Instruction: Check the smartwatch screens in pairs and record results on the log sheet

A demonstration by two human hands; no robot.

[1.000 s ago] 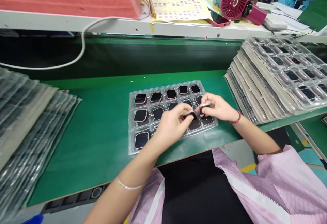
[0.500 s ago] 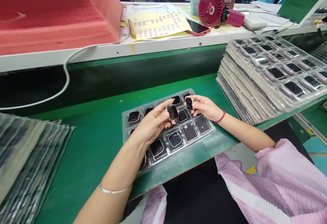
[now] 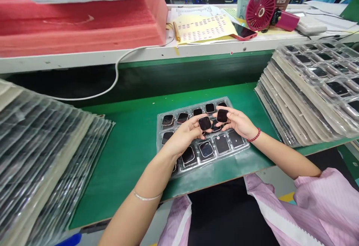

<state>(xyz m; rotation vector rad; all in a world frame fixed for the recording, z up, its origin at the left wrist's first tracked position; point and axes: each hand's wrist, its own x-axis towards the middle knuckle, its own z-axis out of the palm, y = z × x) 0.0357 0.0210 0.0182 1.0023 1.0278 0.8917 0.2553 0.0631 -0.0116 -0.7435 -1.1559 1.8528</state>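
My left hand (image 3: 183,135) pinches a square smartwatch body (image 3: 205,123) by its edges, its dark screen turned upward. Close to it on the right, a second smartwatch body (image 3: 222,115) sits between the fingers of my right hand (image 3: 241,123), also screen side toward me. Both are held just above a clear plastic tray (image 3: 159,130) on the green bench. More watch bodies lie in its pockets, such as one in the front row (image 3: 206,149). Two front-right pockets show flat dark squares (image 3: 221,143) with small light spots. My left hand and forearm hide part of the tray.
Stacked trays stand at left (image 3: 42,156) and right (image 3: 297,103), the right stack topped with watch bodies. On the white shelf (image 3: 134,55) are pink foam (image 3: 84,25), papers (image 3: 202,29), a phone (image 3: 244,32) and a magenta fan (image 3: 260,10). A white cable (image 3: 116,75) hangs down.
The view has swung left, so everything sits farther right. The watch body in my right hand has turned from edge-on to screen facing me. The left hand still holds its own.
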